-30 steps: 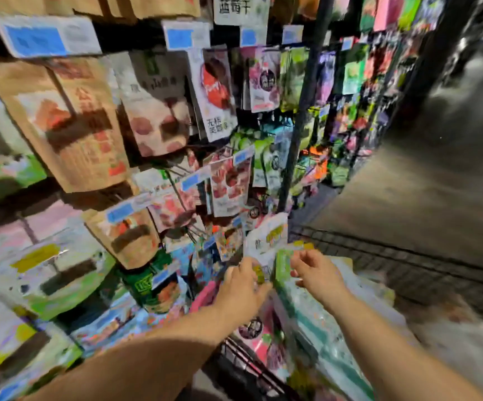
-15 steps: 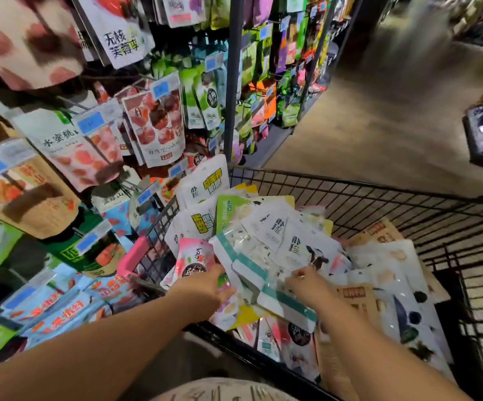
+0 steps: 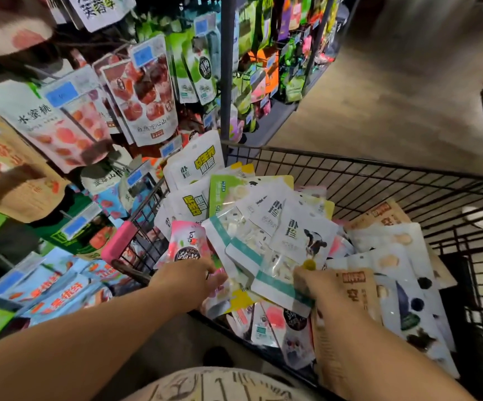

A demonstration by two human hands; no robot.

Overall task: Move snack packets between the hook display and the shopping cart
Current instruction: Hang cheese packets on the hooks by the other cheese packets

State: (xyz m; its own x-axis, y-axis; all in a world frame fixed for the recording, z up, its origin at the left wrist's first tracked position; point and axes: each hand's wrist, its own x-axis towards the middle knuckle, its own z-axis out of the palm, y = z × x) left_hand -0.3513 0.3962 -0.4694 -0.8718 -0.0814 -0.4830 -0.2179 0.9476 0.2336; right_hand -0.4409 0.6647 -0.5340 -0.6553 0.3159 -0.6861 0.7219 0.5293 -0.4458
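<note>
Packets (image 3: 243, 253) fanned between left hand (image 3: 189, 274) and right hand (image 3: 317, 286), both gripping them.

Brown shop floor (image 3: 393, 96); dark shelf post (image 3: 227, 68).

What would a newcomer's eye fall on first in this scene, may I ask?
A heap of snack packets fills the shopping cart at centre. Both hands reach into it, the left hand by a pink packet, the right hand among teal-striped packets. Hanging packets crowd the left.
</note>
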